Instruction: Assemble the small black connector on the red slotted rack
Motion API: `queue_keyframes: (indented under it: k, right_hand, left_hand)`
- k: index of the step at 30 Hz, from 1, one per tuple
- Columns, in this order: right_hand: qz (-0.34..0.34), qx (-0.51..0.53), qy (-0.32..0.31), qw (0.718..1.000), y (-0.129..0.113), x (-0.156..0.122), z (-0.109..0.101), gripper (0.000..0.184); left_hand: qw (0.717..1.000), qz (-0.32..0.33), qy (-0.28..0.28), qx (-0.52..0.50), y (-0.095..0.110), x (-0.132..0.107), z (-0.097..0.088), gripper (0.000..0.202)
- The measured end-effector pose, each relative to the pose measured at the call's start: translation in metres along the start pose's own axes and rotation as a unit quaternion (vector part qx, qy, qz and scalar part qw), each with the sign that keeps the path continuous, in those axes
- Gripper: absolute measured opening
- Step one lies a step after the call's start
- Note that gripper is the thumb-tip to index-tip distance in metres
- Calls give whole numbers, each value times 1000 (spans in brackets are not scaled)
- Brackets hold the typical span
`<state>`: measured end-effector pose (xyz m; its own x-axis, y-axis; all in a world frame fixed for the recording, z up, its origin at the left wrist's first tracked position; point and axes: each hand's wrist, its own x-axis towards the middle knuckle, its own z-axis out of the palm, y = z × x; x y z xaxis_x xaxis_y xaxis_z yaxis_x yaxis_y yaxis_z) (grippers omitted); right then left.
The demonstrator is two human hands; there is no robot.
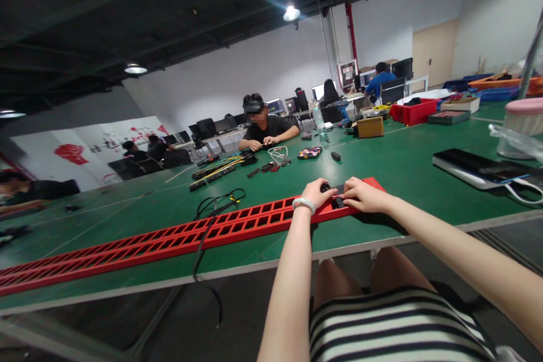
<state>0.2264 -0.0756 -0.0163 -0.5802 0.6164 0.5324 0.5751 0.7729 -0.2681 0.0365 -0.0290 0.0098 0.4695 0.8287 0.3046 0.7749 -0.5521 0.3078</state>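
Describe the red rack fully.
The red rack is long and narrow, with two parallel rows of open slots between thin crossbars. It looks rigid, though plastic or painted metal I can't tell. It lies flat on the green table along the near edge, its left end cut off by the frame. A black strap drapes across it. The left hand and right hand are at its right end, fingers at black pieces there.

My left forearm (288,288) reaches nearly straight ahead; my right forearm (458,254) slants in from right. Left hand (316,192), right hand (363,195) close together, backs upward, fingers bent inward toward each other.
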Motion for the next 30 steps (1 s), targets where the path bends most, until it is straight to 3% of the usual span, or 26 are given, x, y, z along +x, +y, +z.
queue_keyframes:
  k: [4, 9, 15, 30]
  right_hand:
    - [23, 18, 41, 999, 3, 2, 3, 23]
    - [46, 31, 122, 991, 1, 4, 1, 25]
    - [16, 50, 95, 994, 1, 4, 3, 26]
    - [34, 73, 78, 994, 1, 6, 3, 17]
  left_hand:
    - [1000, 18, -3, 0, 3, -2, -3, 44]
    - [996, 89, -10, -3, 6, -4, -3, 46]
    - [992, 123, -16, 12, 14, -6, -1, 38]
    - [987, 135, 1, 89, 19, -7, 3, 37]
